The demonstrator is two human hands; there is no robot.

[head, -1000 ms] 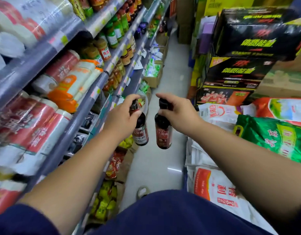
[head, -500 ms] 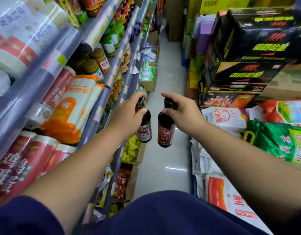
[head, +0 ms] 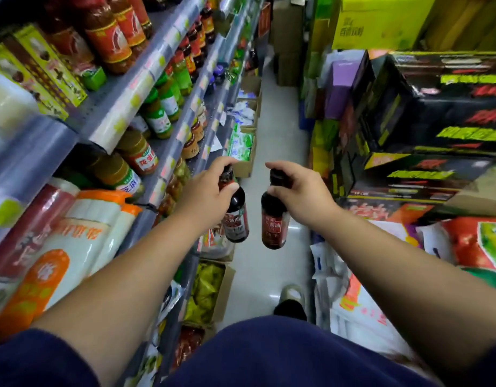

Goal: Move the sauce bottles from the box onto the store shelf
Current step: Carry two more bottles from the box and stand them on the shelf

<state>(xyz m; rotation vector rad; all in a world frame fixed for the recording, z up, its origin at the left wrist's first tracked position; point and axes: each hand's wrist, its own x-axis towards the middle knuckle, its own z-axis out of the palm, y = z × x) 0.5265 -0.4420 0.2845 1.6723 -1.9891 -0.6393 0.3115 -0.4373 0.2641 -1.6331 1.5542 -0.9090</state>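
Note:
My left hand grips the neck of a dark sauce bottle with a red and white label. My right hand grips the cap and neck of a second dark sauce bottle with a red label. Both bottles hang upright side by side over the aisle floor, a small gap between them. The store shelf runs along the left, close to the left bottle. The box the bottles came from is not in view.
The grey shelves at left carry jars, green-capped bottles and noodle packs. Open cartons stand on the floor under the shelf. Stacked black boxes and rice sacks crowd the right. My foot is on the narrow floor strip.
Both hands have carried the bottles forward along the aisle and slightly upward. The shelves have slid past, and higher shelves with red jars have come into view.

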